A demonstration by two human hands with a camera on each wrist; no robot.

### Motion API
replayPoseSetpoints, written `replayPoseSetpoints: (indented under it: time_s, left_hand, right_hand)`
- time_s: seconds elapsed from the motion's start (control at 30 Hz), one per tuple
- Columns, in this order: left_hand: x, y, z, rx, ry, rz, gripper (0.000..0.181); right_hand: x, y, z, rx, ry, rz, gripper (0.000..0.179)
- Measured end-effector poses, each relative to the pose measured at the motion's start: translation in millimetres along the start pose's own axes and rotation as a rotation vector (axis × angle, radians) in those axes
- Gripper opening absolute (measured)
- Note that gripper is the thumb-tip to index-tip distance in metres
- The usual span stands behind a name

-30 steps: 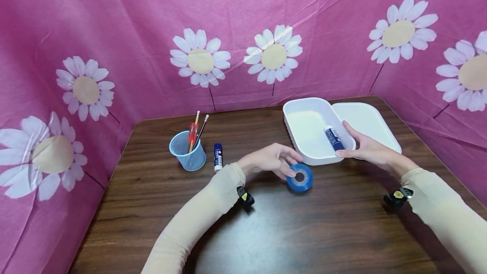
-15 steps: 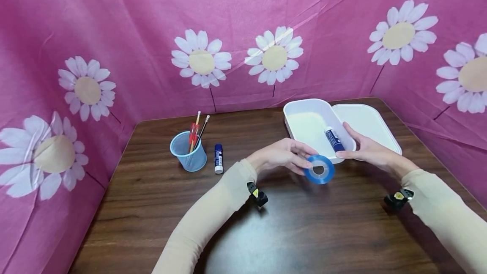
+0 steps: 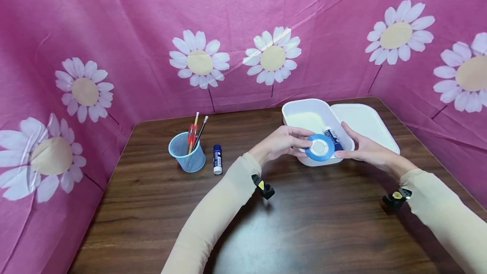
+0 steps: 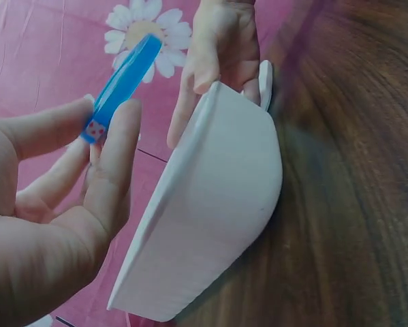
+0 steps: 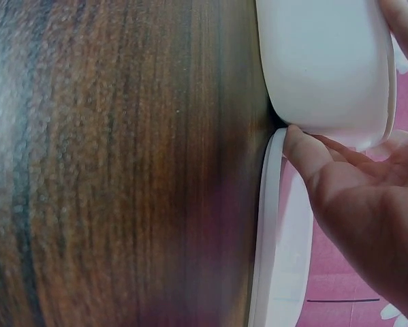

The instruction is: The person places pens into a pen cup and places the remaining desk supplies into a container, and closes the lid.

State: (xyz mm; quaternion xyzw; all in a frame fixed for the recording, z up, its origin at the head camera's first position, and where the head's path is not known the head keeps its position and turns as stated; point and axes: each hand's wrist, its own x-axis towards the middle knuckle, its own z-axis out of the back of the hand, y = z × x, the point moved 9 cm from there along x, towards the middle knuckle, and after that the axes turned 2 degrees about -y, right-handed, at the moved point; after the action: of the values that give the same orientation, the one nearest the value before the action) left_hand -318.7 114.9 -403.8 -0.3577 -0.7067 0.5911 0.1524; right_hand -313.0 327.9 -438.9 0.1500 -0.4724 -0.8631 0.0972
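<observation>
My left hand (image 3: 283, 143) pinches a roll of blue tape (image 3: 318, 158) between thumb and fingers, over the near end of a white plastic box (image 3: 303, 107). From the left wrist, the tape roll (image 4: 127, 82) shows edge-on, above the level of the box's rim (image 4: 164, 178). The right hand (image 3: 367, 151) grips the box's near right corner, thumb at the near rim and fingers along the right side. Inside the box lies a dark blue glue stick (image 3: 332, 135), partly covered by the tape. Low on the box's outer wall, a right-hand fingertip (image 5: 295, 136) shows beside the lid.
A white lid (image 3: 370, 121) lies flat against the box's right side. Toward the left stand a light blue mesh cup (image 3: 188, 160) with pencils and a red item, and a second glue stick (image 3: 217, 160). A pink flowered cloth (image 3: 236, 7) hangs behind the wooden table (image 3: 152, 206).
The left hand has carried the tape roll rightward and up, from in front of the box to over its near end. The right hand has stayed at the box's corner.
</observation>
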Motion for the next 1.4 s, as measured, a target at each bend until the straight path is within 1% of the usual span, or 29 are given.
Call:
replayPoseSetpoints:
  time_s: [0.2, 0.4, 0.47, 0.6, 0.8, 0.9, 1.0, 1.23, 1.33, 1.4]
  left_hand:
    - [5.5, -18.5, 9.3, -0.039, -0.062, -0.034, 0.041]
    - [11.9, -36.3, 21.6, -0.035, -0.147, -0.037, 0.041]
    - [14.4, -38.7, 25.4, -0.029, -0.169, -0.033, 0.042]
    - [18.4, -38.6, 32.7, -0.04, -0.215, -0.03, 0.045]
    - [25.9, -40.0, 43.0, -0.075, -0.281, -0.056, 0.045]
    - [29.3, -43.2, 46.9, -0.056, -0.312, -0.059, 0.043]
    - [33.1, -46.4, 48.8, -0.016, -0.331, -0.053, 0.041]
    - [47.3, -52.6, 48.3, 0.103, -0.344, -0.018, 0.037]
    - [53.7, -52.1, 48.8, 0.127, -0.366, 0.003, 0.037]
    - [57.0, -51.4, 49.4, 0.125, -0.38, 0.015, 0.037]
  right_hand:
    - [0.4, 0, 0, -0.011, -0.005, -0.004, 0.109]
    - [-0.8, 0, 2, -0.013, -0.019, -0.023, 0.11]
    - [-1.1, 0, 2, -0.013, -0.019, -0.017, 0.11]
    - [-1.9, -1, 1, -0.002, -0.012, -0.012, 0.11]
    - [-2.7, 2, 0, 0.002, -0.012, -0.009, 0.11]
    - [-2.4, 2, 0, 0.001, -0.011, -0.009, 0.11]
    - [-1.8, 2, -1, -0.004, -0.01, -0.008, 0.11]
    - [-1.3, 0, 2, -0.031, -0.023, -0.022, 0.11]
    - [-1.9, 0, 2, -0.023, -0.021, -0.024, 0.11]
    - [-1.9, 0, 2, -0.022, -0.02, -0.025, 0.111]
